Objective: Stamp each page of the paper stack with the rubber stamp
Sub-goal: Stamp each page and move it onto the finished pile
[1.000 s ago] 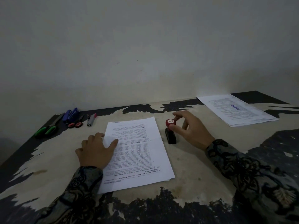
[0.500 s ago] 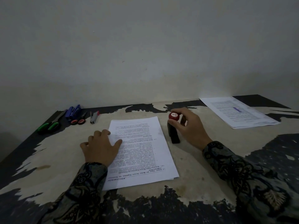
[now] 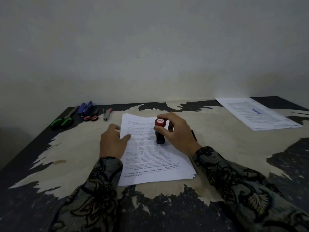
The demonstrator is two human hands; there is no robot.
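The right hand [image 3: 177, 133] has its grip closed around the rubber stamp [image 3: 160, 131], thumb and fingertips curled about the round red knob at the top while the black body stands upright beneath it. The stamp's base sits on the top sheet of the paper stack [image 3: 153, 151], in the upper middle of the printed page; whether it is pressed hard down or only resting there I cannot tell. The left hand [image 3: 112, 141] lies flat along the stack's left edge, fingers relaxed and slightly spread, the thumb laid over the margin of the page and the palm on the tabletop [image 3: 225, 156]. The stack lies in front of the person, a little fanned at its near right corner.

Off at the far right corner lies a second pile of printed sheets [image 3: 255, 113], its top page bearing a blue mark. Along the far left edge sit green-handled scissors [image 3: 64, 118], a blue stapler [image 3: 86, 107], a smaller pair of red-handled scissors [image 3: 92, 116] and a small grey tool with a red tip [image 3: 106, 113]. Both forearms wear dark patterned sleeves [image 3: 234, 180]
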